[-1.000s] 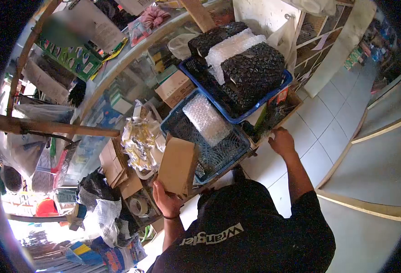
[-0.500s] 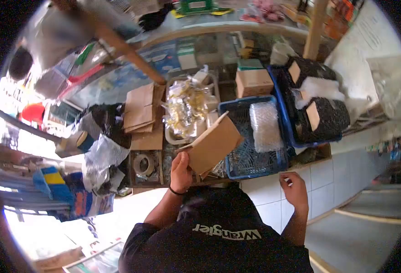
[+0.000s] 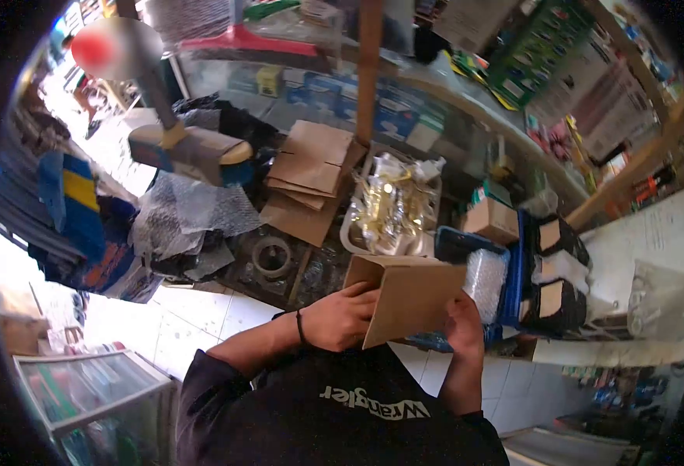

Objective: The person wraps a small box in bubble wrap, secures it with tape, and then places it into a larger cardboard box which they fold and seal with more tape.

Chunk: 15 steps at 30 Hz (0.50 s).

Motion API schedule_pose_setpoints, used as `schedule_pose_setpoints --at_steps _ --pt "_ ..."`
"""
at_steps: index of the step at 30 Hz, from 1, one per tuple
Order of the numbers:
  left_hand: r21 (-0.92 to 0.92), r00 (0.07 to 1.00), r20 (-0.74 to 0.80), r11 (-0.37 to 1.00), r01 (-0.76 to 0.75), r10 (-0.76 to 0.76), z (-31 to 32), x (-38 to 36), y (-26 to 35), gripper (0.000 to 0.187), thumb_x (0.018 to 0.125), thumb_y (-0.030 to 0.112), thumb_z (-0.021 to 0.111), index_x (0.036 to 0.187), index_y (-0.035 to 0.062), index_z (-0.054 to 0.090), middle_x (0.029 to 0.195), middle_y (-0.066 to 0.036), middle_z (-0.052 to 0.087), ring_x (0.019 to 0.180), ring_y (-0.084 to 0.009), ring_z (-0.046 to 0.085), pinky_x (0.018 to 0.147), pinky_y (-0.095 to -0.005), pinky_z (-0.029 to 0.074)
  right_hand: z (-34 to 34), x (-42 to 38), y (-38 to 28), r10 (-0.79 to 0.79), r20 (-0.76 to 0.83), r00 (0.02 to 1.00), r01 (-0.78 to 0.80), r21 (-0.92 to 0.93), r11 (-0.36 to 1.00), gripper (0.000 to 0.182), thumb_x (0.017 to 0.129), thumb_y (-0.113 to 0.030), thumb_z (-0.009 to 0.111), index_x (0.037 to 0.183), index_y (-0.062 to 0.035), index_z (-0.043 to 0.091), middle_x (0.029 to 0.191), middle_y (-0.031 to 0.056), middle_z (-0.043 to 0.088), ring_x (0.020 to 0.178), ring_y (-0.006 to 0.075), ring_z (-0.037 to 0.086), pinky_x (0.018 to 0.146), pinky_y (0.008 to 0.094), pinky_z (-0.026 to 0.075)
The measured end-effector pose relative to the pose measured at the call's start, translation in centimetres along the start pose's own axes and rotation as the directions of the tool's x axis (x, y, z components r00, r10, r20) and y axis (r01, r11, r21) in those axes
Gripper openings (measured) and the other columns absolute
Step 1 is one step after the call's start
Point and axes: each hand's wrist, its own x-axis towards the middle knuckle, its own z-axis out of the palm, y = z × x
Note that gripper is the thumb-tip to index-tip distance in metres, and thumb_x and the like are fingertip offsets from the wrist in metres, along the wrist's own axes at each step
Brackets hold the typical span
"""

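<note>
While the left hand (image 3: 339,320), half curled, holds a cardboard box (image 3: 416,301) with its fingers tucked into the open end, the right hand (image 3: 465,324) is bent around the opposite end. The box is raised in front of the black shirt (image 3: 295,423), near a pale tray (image 3: 347,237) and a bubble-wrapped package (image 3: 485,278).

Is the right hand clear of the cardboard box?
No, the right hand grips the right edge of the cardboard box, opposite the left hand.
</note>
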Motion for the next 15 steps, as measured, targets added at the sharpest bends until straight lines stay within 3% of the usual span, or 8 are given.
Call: schedule_pose_setpoints --at_steps 2,3,6,7,10,11,14,15 --pt "0.112 1.0 0.002 0.994 0.021 -0.021 -0.5 -1.3 -0.2 0.036 0.071 0.018 0.057 0.107 0.0094 0.059 0.132 -0.01 0.042 0.128 -0.0277 0.033 0.105 -0.0501 0.021 1.8 1.0 0.6 0.018 0.008 1.0 -0.018 -0.043 0.999 0.048 0.076 -0.013 0.067 0.119 -0.002 0.05 0.113 0.0063 0.057 0.108 0.0199 0.051 0.093 0.0341 0.038" --pt "0.154 0.999 -0.039 0.988 0.007 -0.001 -1.0 -2.0 -0.6 0.04 0.072 0.017 0.058 0.111 0.0084 0.056 0.133 -0.014 0.04 0.13 -0.0289 0.03 0.106 -0.0474 0.023 2.4 1.7 1.2 0.013 -0.007 1.0 -0.012 0.023 1.0 0.053 0.069 -0.001 0.068 0.118 -0.0018 0.05 0.115 0.0063 0.056 0.108 0.0196 0.052 0.093 0.0346 0.04" --pt "-0.062 0.964 -0.181 0.98 0.189 -0.197 -2.4 -4.5 -1.8 0.049 0.07 0.011 0.06 0.118 0.0061 0.05 0.133 -0.019 0.038 0.128 -0.0312 0.032 0.104 -0.0447 0.029 4.9 2.9 2.9 -0.112 -0.053 0.992 0.111 -0.019 0.994 0.049 0.069 -0.001 0.068 0.116 -0.0011 0.052 0.113 0.0063 0.057 0.102 0.0189 0.054 0.088 0.0338 0.043" --pt "-0.229 0.942 -0.124 0.933 0.278 -0.311 -2.6 -5.5 -2.1 0.059 0.069 0.004 0.059 0.125 0.0018 0.041 0.131 -0.022 0.038 0.125 -0.0348 0.035 0.102 -0.0414 0.032 5.6 3.0 2.9 -0.134 -0.044 0.99 0.131 -0.073 0.989 0.047 0.069 -0.001 0.068 0.114 -0.0014 0.053 0.112 0.0062 0.058 0.1 0.0188 0.055 0.087 0.0334 0.044" --pt "-0.507 0.932 -0.058 0.815 0.281 -0.357 -2.8 -7.0 -2.9 0.063 0.069 0.001 0.058 0.128 -0.0017 0.036 0.132 -0.022 0.037 0.125 -0.0349 0.036 0.103 -0.0396 0.031 7.4 2.2 3.1 -0.19 -0.067 0.98 0.175 -0.19 0.966 0.041 0.071 -0.001 0.068 0.11 -0.002 0.056 0.107 0.0061 0.06 0.095 0.0182 0.057 0.085 0.0323 0.045" --pt "-0.664 0.943 -0.066 0.72 0.202 -0.326 -2.7 -7.1 -2.9 0.066 0.07 0.001 0.058 0.131 -0.0026 0.032 0.133 -0.019 0.037 0.125 -0.0323 0.037 0.103 -0.0381 0.029 7.9 1.7 3.5 -0.193 -0.094 0.977 0.171 -0.205 0.964 0.039 0.072 -0.002 0.068 0.109 -0.0022 0.057 0.105 0.0061 0.061 0.094 0.0177 0.057 0.085 0.0322 0.045" --pt "-0.804 0.897 -0.191 0.587 0.089 -0.398 -0.9 -6.7 -2.7 0.065 0.075 0.006 0.058 0.133 -0.0008 0.03 0.133 -0.015 0.038 0.124 -0.0287 0.038 0.104 -0.0389 0.028 7.7 0.4 4.8 -0.177 -0.11 0.978 0.14 -0.282 0.949 0.037 0.073 -0.005 0.069 0.108 -0.0027 0.058 0.102 0.0066 0.062 0.093 0.0174 0.057 0.085 0.032 0.045" --pt "-0.892 0.892 -0.175 0.45 0.035 -0.416 -0.1 -6.5 -3.1 0.063 0.078 0.009 0.057 0.134 -0.0001 0.029 0.133 -0.014 0.039 0.123 -0.0272 0.039 0.103 -0.039 0.029 7.3 0.2 5.5 -0.158 -0.104 0.982 0.119 -0.31 0.943 0.037 0.074 -0.007 0.069 0.108 -0.0029 0.057 0.101 0.0069 0.062 0.094 0.0176 0.057 0.085 0.032 0.045"
